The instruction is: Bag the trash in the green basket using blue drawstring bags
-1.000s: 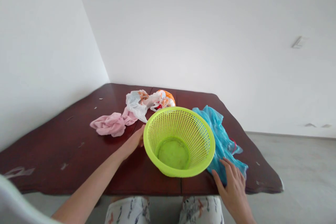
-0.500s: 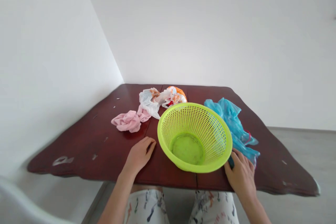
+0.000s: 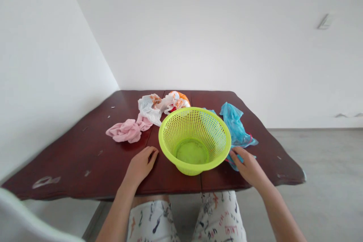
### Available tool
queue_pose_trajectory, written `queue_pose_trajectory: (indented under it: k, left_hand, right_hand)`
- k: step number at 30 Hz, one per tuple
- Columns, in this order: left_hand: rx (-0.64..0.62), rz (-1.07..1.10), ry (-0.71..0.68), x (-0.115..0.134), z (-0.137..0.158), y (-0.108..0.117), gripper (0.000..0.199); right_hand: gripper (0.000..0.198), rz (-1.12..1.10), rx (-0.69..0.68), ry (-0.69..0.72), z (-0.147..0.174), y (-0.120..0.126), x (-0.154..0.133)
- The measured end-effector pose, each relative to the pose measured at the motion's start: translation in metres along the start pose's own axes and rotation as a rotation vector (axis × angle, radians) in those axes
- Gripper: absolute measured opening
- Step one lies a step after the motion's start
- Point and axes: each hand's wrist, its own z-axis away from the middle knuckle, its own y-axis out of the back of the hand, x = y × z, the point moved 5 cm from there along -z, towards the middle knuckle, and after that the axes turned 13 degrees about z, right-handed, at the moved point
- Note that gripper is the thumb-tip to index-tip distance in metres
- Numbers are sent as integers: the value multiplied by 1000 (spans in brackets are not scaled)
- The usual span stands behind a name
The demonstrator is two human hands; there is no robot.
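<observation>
A lime-green plastic colander (image 3: 187,168) stands upright in the middle of the table, its open top tilted towards me and nothing inside it. Just left of it, my left hand (image 3: 141,164) rests on the wood with curled fingers, holding nothing visible. To the colander's right lies a crumpled blue plastic bag (image 3: 235,126), partly hidden behind the basket wall. My right hand (image 3: 248,164) is closed on the near end of this bag, close to the colander's rim. A pink cloth (image 3: 124,131) lies bunched beyond my left hand.
Behind the pink cloth are a crumpled white plastic bag (image 3: 149,109) and an orange-and-white plastic bag (image 3: 178,100). The dark red table (image 3: 85,159) has a wavy edge and meets the white wall on the left. A pale curved chair-like edge (image 3: 25,215) shows at lower left.
The view has swung to the right, so the table appears further left. My right hand has moved forward along the colander's side, and the blue bag has shifted and bunched. My left hand stays put.
</observation>
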Motion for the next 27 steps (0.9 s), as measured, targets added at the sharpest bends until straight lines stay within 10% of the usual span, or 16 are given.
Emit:
queue_pose_trajectory:
  k: [10, 14, 19, 24, 27]
  left_hand:
    - [13, 16, -7, -8, 1, -2, 36]
    - [3, 25, 11, -8, 1, -3, 38]
    - [57, 40, 29, -7, 1, 2, 39]
    - [375, 188, -77, 16, 29, 30, 39]
    - [559, 390, -282, 61, 70, 37, 49]
  right_hand:
    - [56, 337, 152, -303, -85, 27, 103]
    - [30, 338, 175, -350, -83, 29, 117]
    - [34, 247, 395, -446, -78, 87, 119]
    - [55, -210, 799, -412, -64, 180, 86]
    - [48, -445, 713, -352, -37, 194, 36]
